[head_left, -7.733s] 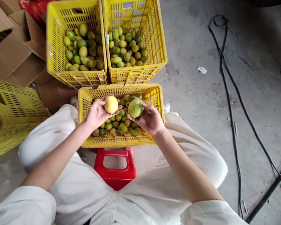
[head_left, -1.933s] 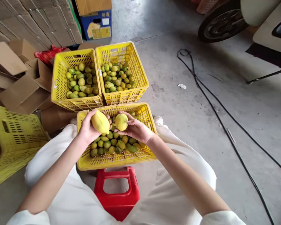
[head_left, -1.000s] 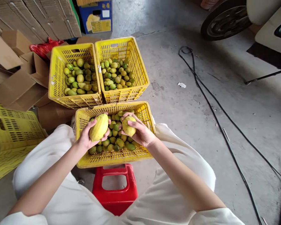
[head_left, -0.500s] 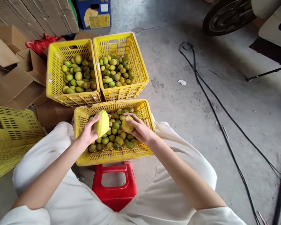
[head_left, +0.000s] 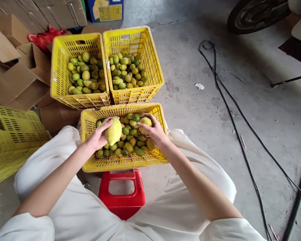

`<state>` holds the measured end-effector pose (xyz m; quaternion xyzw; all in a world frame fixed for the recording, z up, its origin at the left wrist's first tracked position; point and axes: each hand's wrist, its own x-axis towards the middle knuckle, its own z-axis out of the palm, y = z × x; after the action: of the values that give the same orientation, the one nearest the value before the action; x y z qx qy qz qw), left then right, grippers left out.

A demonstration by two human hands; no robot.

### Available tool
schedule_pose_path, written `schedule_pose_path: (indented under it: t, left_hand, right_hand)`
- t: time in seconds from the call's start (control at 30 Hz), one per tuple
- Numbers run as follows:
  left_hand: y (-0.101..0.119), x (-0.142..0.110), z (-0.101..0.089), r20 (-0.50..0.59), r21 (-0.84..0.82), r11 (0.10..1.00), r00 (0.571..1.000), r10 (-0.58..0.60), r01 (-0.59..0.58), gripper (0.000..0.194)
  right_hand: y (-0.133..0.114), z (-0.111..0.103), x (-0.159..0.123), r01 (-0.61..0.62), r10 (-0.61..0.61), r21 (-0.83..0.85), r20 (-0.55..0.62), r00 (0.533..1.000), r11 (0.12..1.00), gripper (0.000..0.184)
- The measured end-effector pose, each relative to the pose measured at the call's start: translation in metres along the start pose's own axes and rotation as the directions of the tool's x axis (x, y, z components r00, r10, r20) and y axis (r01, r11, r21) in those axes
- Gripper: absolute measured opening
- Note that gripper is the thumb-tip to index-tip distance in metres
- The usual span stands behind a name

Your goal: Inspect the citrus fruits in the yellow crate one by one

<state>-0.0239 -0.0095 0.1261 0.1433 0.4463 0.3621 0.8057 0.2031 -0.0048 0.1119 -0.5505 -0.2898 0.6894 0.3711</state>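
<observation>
A yellow crate [head_left: 122, 163] of green and yellow lemons rests across my knees. My left hand [head_left: 99, 135] is closed round a large yellow lemon [head_left: 113, 131], held just above the fruit in the crate's left half. My right hand [head_left: 154, 133] grips a smaller yellow-green lemon [head_left: 145, 122] low over the pile at the crate's right side. Beyond this crate stand two more yellow crates of lemons, one on the left [head_left: 55, 68] and one on the right [head_left: 155, 63].
A red plastic stool [head_left: 122, 201] shows between my legs. Another yellow crate [head_left: 12, 140] lies tipped at my left, with cardboard boxes [head_left: 17, 83] behind it. Black cables [head_left: 238, 113] run over the concrete floor on the right. A vehicle wheel [head_left: 256, 13] sits at the top right.
Both hands have sunk lower toward the fruit in the near crate. My right hand has moved its lemon to the right, down onto the pile. The view has tilted downward.
</observation>
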Motion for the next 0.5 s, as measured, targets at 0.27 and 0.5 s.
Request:
schedule_pose_path:
  t: [0.27, 0.5]
  left_hand:
    - [0.013, -0.002, -0.001, -0.219, -0.066, 0.996, 0.975, 0.037, -0.052, 0.036]
    - [-0.001, 0.0, -0.004, -0.072, -0.042, 0.999, 0.997, 0.01, -0.013, 0.034]
  right_hand:
    - [-0.007, -0.011, -0.005, -0.116, 0.089, 0.13, 0.201, 0.976, 0.985, 0.052]
    - [-0.001, -0.004, -0.005, -0.048, 0.022, 0.175, 0.146, 0.989, 0.983, 0.044]
